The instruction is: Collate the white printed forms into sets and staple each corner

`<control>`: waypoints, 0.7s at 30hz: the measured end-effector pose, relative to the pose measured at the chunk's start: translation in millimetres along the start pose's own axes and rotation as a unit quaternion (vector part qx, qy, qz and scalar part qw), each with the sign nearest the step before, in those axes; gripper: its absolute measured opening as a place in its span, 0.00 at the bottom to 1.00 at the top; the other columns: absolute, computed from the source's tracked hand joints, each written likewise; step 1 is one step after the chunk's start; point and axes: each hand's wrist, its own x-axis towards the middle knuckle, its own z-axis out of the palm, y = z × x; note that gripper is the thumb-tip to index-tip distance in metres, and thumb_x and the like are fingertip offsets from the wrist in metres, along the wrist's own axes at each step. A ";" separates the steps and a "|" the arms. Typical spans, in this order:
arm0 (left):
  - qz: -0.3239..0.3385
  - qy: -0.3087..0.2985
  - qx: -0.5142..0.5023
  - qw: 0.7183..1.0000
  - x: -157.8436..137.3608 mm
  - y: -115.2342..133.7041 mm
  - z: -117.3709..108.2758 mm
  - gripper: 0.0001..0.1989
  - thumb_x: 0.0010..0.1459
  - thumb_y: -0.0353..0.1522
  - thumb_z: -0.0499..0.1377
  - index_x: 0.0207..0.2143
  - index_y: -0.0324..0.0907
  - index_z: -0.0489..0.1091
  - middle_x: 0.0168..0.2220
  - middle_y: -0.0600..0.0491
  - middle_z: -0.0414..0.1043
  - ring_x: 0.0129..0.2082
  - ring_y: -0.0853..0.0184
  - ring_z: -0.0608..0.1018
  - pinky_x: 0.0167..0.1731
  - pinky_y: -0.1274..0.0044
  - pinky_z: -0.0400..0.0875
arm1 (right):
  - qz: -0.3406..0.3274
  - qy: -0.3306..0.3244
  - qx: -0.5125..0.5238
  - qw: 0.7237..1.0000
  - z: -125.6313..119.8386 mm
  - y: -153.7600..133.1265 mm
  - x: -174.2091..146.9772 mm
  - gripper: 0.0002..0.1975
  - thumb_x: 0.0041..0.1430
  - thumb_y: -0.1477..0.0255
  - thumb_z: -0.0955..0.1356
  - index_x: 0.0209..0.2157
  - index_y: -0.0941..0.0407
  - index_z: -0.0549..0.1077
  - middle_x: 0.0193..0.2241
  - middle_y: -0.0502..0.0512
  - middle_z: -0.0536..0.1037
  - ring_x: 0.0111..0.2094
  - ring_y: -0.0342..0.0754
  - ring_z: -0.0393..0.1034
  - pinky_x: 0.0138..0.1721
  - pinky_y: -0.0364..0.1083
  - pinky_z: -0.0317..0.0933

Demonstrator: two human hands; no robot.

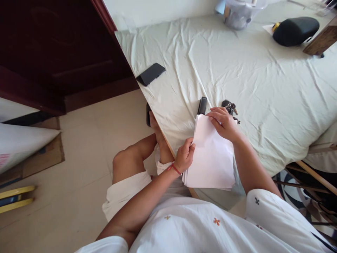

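A stack of white paper sheets (212, 158) lies at the table's near edge, its sheets slightly out of line at the left and bottom. My left hand (185, 154), with a red string at the wrist, is closed on the stack's left edge, thumb on top. At the top edge, my right hand (222, 121) has its fingers bent over the paper, gripping it there. Just beyond the paper is a black stapler-like object (202, 104), partly covered by the sheets. A bunch of keys (229, 105) sits beside my right hand, partly hidden by it.
A pale green cloth (168, 102) covers the table. On it are a black folding case (151, 73) at the left edge, a plastic tub (238, 15) at the back, and a black rounded object (296, 31) beside a wooden piece (322, 38) at the right.
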 end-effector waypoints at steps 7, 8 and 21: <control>0.014 -0.003 0.004 1.000 -0.3 -0.8 1.2 0.17 0.73 0.42 0.46 0.53 0.42 0.63 0.33 0.54 0.73 0.30 0.68 0.74 0.36 0.75 0.66 | 0.008 -0.026 0.002 1.000 -0.3 -0.8 8.2 0.16 0.72 0.67 0.61 0.49 0.51 0.79 0.44 0.59 0.81 0.58 0.59 0.69 0.59 0.62 0.64; 0.015 -0.004 0.004 1.000 -0.4 -0.9 1.1 0.17 0.73 0.42 0.46 0.53 0.42 0.63 0.33 0.54 0.73 0.31 0.68 0.74 0.36 0.75 0.66 | 0.007 -0.028 0.003 1.000 -0.9 -0.5 9.0 0.16 0.72 0.67 0.61 0.49 0.51 0.80 0.44 0.59 0.81 0.58 0.59 0.69 0.59 0.63 0.64; 0.033 -0.004 0.008 0.999 -1.4 0.1 2.3 0.18 0.73 0.43 0.44 0.52 0.43 0.65 0.35 0.51 0.75 0.35 0.65 0.76 0.40 0.73 0.70 | -0.004 -0.052 0.010 0.999 -7.2 0.5 14.0 0.14 0.69 0.63 0.65 0.49 0.48 0.81 0.45 0.59 0.79 0.62 0.62 0.63 0.63 0.67 0.58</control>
